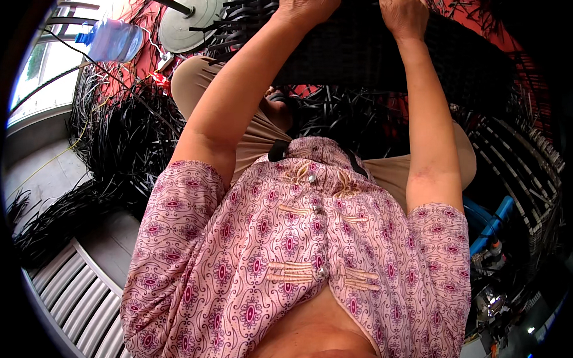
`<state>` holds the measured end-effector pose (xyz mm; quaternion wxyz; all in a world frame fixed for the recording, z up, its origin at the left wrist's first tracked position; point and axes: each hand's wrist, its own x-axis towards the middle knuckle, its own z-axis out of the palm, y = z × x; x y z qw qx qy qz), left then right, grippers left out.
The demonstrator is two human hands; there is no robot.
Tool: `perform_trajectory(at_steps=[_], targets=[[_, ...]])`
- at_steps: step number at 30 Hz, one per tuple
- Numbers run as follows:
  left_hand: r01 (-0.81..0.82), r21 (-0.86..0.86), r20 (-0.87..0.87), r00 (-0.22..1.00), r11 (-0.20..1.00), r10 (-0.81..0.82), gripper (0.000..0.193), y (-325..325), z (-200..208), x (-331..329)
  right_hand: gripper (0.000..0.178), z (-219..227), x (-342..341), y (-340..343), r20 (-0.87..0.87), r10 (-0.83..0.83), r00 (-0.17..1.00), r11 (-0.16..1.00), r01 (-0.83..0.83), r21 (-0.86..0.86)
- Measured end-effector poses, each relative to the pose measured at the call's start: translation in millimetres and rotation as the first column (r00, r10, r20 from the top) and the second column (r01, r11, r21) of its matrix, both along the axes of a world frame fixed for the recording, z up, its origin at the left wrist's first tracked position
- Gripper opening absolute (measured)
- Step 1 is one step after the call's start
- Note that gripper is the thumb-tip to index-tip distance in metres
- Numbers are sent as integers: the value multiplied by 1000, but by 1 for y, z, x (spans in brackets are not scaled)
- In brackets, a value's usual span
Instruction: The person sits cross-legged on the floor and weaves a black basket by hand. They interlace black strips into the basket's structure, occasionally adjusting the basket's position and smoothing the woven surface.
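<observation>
A large panel of black woven wicker [351,57] stretches across the top of the view, over my lap and knees. At its upper left, loose strip ends stick out from the weave. My left hand [309,4] is at the panel's upper edge; the frame's top cuts off its fingers. A little to the right, my right hand [404,12] is closed, its fingers bent together at the same edge. What they pinch is too small and too near the rim to make out.
Loose black strips [130,131] lie in a heap at the left. Nearby are a clear blue water bottle [114,41] and a round grey base with a pole [192,21]. A slatted metal seat [89,312] stands lower left, a blue plastic piece [493,225] at the right.
</observation>
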<state>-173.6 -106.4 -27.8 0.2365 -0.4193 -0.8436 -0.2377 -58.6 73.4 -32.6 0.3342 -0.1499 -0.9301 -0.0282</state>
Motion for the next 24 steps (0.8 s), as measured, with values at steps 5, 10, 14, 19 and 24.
perform_trajectory(at_steps=[5,10,14,19,24], targets=[[-128,-153,48,989,980,137,67,-27,12,-32,42,1,-22,12,-50,-3,999,996,-2,-91],[-188,-175,145,966,966,214,57,-50,8,-54,42,6,-29,16,-16,-52,999,998,51,-47],[-133,-311,441,857,941,267,51,-68,21,-62,42,3,-33,17,-55,-38,998,991,31,-128],[-67,-385,-124,992,921,21,30,-81,-17,-86,35,7,-63,-45,-130,-107,986,959,68,-275],[-73,-323,-144,989,943,27,31,-89,-20,-88,58,-6,-113,-127,-102,119,988,990,-126,-58]])
